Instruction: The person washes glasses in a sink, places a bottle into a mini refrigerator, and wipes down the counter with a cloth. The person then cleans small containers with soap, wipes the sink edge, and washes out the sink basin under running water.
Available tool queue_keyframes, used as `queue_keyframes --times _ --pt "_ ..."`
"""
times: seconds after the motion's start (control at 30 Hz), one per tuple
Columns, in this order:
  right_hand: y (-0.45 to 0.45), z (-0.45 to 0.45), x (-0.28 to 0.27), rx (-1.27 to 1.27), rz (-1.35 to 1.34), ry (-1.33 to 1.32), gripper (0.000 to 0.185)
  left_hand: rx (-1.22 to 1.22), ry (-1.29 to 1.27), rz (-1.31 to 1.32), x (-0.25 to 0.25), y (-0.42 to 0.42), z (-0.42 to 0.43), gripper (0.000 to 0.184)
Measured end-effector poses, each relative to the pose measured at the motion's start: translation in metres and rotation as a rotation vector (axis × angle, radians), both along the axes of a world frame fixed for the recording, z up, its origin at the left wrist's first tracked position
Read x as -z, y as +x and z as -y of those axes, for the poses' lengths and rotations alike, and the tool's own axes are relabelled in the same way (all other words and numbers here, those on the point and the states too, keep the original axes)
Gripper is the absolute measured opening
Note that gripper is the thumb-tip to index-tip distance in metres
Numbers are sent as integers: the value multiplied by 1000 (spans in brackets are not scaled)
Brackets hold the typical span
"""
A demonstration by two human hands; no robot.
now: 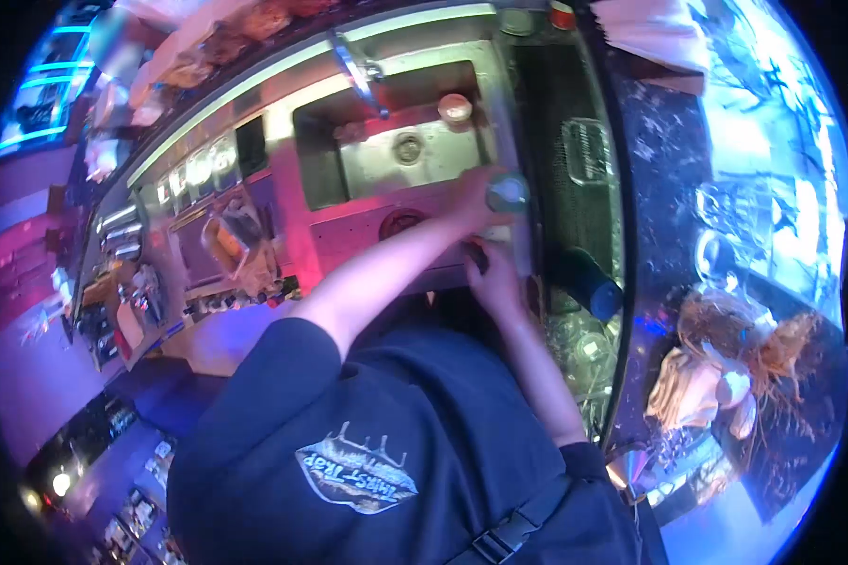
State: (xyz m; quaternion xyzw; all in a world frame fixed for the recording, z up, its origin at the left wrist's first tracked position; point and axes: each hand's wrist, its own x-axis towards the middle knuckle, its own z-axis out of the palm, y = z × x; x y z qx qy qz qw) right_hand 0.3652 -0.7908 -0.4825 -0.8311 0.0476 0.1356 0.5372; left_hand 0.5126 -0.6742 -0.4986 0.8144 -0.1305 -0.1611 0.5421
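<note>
Beside the sink's near right corner, my left hand (pixel 473 200) is closed around a round, greenish, cup-like vessel (pixel 508 193). I cannot tell whether it is glass or metal. Just below and nearer my body is my right hand (pixel 499 281), its fingers curled at a small dark object (pixel 478 254) that I cannot make out. Beyond my left forearm lies the steel sink (pixel 408 179), with a drain in its floor. A faucet (pixel 356 75) reaches over it from the back edge, and a pale round cup (pixel 455 109) sits in its far right corner.
To the right runs a dark bar mat (pixel 565 85) holding a clear ridged container (pixel 586 151). A dark cylinder (pixel 589 282) lies nearby, with glassware (pixel 589 348) below. Dried flowers (pixel 725 320) stand on the dark counter. Left are a tray (pixel 236 240) and bottles.
</note>
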Motion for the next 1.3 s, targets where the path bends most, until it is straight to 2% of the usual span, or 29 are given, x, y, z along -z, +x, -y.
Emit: queue_keyframes --times 0.07,0.13,0.17,0.23,0.3,0.33,0.4,0.43,0.47,0.5,0.53,0.57,0.6,0.63,0.67,0.7,0.73,0.8,0.83,0.9,1.07,1.13,1.27,1.3 --pt "0 2 1 -7 12 -141 41 34 150 46 31 -7 0 96" --pt "3 -5 -6 79 22 -120 33 52 163 71 44 -14 -7 101" --pt "7 -9 -12 41 29 -93 33 124 123 -160 13 -11 -19 104" --pt "19 -17 -27 -80 4 -163 32 -11 211 150 -6 -21 -38 101" --pt "28 -30 -46 -172 -42 -118 31 -85 416 250 -14 -36 -79 92" --pt "30 -36 -38 -193 47 -45 32 -208 444 185 -39 -44 -106 69" --pt "32 -49 -36 -197 -34 -115 33 -383 356 253 -43 -54 -174 40" --pt "36 -57 -35 -205 -28 -118 33 -518 145 501 -49 -63 -209 46" --pt "41 -65 -30 -223 -16 -118 33 -588 381 297 -59 -86 -259 55" --pt "45 -72 -24 -234 -8 -120 33 -613 674 190 -108 -95 -290 59" --pt "49 -81 -17 -241 -3 -120 33 -708 740 -52 -101 -106 -335 62" --pt "51 -90 -12 -244 3 -119 34 -877 735 -156 -112 -113 -363 63" --pt "53 -99 -8 -227 -1 -121 34 -918 894 -227 -101 -118 -405 63" --pt "55 -108 -3 -216 17 -129 34 -967 1048 -114 -87 -127 -440 65" --pt "57 -116 0 -208 34 -139 34 -999 995 -38 -84 -133 -464 73" --pt "59 -125 3 -205 52 -147 34 -1060 1127 148 -60 -138 -483 96" --pt "61 -134 6 -203 71 -153 34 -1163 1055 -167 -62 -132 -488 125" --pt "61 -150 2 -191 46 -167 34 -1254 934 -551 -54 -118 -501 139" --pt "60 -156 -4 -185 25 -183 34 -1242 914 -618 -40 -115 -511 146" --pt "60 -163 -9 -167 -11 -219 34 -1204 943 -449 -15 -121 -525 134" --pt "51 -165 3 -109 38 -143 35 -1225 960 -457 -4 -116 -533 119" --pt "49 -161 9 -90 41 -155 35 -1160 852 -452 -3 -119 -543 106" --pt "38 -150 20 -41 38 -188 38 -1048 812 -344 -52 -120 -506 110" --pt "33 -146 20 -39 52 -205 38 -974 901 -312 -60 -119 -494 117"
